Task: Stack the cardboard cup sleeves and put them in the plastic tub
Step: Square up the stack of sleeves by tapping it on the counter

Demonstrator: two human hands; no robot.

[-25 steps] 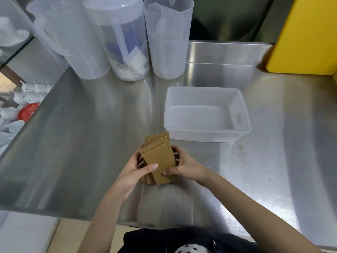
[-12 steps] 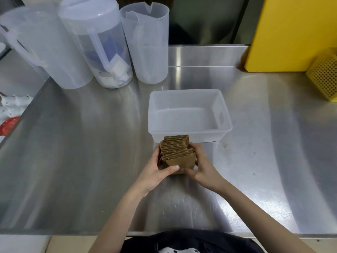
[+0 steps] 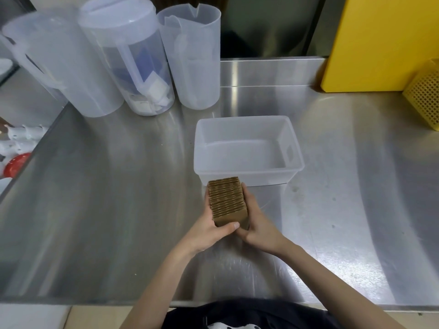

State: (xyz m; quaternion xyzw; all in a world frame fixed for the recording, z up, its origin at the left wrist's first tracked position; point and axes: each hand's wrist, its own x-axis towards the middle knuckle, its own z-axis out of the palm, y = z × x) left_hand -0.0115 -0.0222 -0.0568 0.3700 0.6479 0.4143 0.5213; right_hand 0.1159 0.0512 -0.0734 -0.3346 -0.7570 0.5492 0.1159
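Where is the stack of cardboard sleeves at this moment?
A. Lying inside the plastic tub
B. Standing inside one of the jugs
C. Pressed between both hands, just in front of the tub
C: the stack of sleeves sits between the left hand and right hand, short of the tub.

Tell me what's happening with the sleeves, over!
Left hand and right hand both clamped on the sleeves, squared into one stack. Stack just short of the tub, which is empty. Nothing in the way.
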